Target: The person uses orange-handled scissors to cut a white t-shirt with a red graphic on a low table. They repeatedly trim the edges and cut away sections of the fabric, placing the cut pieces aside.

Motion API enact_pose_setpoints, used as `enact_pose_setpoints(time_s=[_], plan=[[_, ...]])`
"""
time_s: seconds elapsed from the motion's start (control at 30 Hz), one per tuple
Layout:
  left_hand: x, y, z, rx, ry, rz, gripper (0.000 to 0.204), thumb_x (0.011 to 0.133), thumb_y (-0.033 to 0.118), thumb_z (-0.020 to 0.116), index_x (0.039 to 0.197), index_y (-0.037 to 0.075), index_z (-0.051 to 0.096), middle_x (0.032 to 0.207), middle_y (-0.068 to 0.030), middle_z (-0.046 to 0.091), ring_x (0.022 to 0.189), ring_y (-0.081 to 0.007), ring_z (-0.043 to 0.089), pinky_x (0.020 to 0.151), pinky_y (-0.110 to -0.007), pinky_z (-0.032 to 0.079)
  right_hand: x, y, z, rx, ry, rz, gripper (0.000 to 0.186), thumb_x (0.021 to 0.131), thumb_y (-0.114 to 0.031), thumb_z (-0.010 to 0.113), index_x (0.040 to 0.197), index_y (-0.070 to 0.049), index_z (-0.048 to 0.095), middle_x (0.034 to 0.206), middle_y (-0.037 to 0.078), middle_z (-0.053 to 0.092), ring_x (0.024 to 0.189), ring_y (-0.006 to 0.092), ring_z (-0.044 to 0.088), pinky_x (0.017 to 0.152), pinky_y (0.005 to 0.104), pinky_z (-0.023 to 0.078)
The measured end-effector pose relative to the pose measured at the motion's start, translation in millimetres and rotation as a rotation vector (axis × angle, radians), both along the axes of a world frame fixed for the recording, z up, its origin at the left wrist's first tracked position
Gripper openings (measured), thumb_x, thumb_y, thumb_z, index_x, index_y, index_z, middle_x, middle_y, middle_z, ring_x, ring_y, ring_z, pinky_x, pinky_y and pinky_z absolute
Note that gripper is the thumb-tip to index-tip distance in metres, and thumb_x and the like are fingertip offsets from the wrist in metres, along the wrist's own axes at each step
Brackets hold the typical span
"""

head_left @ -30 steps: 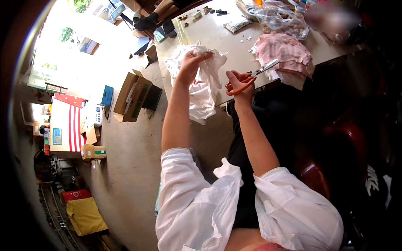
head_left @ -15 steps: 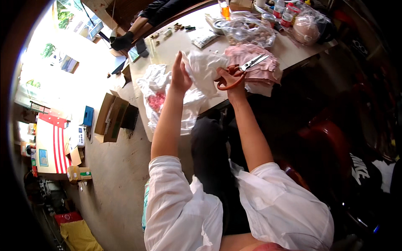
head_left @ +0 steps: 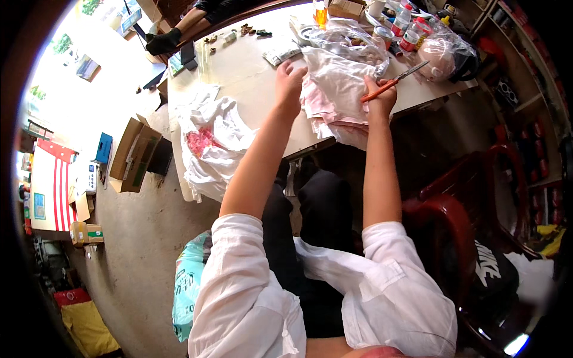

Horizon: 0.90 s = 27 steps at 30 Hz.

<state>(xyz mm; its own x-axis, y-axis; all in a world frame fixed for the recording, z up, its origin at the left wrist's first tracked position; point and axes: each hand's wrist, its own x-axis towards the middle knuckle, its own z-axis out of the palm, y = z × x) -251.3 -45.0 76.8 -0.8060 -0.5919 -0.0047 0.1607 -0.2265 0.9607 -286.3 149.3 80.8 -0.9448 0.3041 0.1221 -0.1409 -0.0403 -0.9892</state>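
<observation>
Scissors [head_left: 394,81]: orange handles [head_left: 379,91], silver blades [head_left: 414,69]. Upper cloth [head_left: 341,74]: white. Cloth pile [head_left: 316,102] beneath: pink. Left-side cloth [head_left: 230,128]: white, red-pink patch [head_left: 202,142]. Counter [head_left: 258,83]: off-white.

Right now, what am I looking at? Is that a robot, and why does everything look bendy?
No robot here! It's a person working with two bare hands. The camera sits on their head and looks down, and its wide fisheye lens bends straight edges.

The right hand has orange-handled scissors in its grip, blades pointing away. The left hand is by the edge of a white cloth; I can't tell whether it's pinching it.

That cloth lies over some pink cloths on a pale table. To the left is a crumpled white cloth heap with a pinkish-red patch. Farther back are a clear plastic bag and red-capped bottles.
</observation>
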Motion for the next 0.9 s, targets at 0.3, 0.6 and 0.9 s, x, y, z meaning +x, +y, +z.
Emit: enact_pose_setpoints(time_s=[0.3, 0.6, 0.9], plan=[[117.7, 60.5, 135.0, -0.909, 0.567, -0.835, 0.01, 0.081, 0.008, 0.066, 0.089, 0.002, 0.066, 0.078, -0.0083, 0.063, 0.064, -0.0188, 0.06, 0.06, -0.026, 0.048, -48.1, 60.8, -77.8, 0.22, -0.258, 0.013, 0.037, 0.07, -0.027, 0.081, 0.071, 0.0, 0.055, 0.063, 0.006, 0.06, 0.051, 0.0155, 0.057, 0.05, 0.0304, 0.046], [227.7, 64.8, 199.1, -1.018, 0.755, -0.827, 0.011, 0.066, 0.007, 0.068, 0.077, 0.006, 0.066, 0.063, -0.004, 0.054, 0.051, -0.0201, 0.054, 0.045, -0.028, 0.043, -40.2, 52.2, -74.0, 0.687, -0.062, -0.027, 0.029, 0.064, -0.019, 0.074, 0.074, 0.002, 0.056, 0.074, 0.018, 0.064, 0.075, 0.0336, 0.064, 0.066, 0.0393, 0.049], [235.1, 53.0, 204.7, -0.966, 0.729, -0.887, 0.007, 0.066, 0.008, 0.065, 0.072, 0.006, 0.063, 0.058, -0.0033, 0.052, 0.049, -0.0195, 0.053, 0.044, -0.029, 0.042, -63.2, 61.7, -103.4, 0.315, 0.013, -0.284, 0.03, 0.079, -0.008, 0.067, 0.097, 0.006, 0.047, 0.096, 0.019, 0.062, 0.09, 0.0278, 0.063, 0.079, 0.0352, 0.05]])
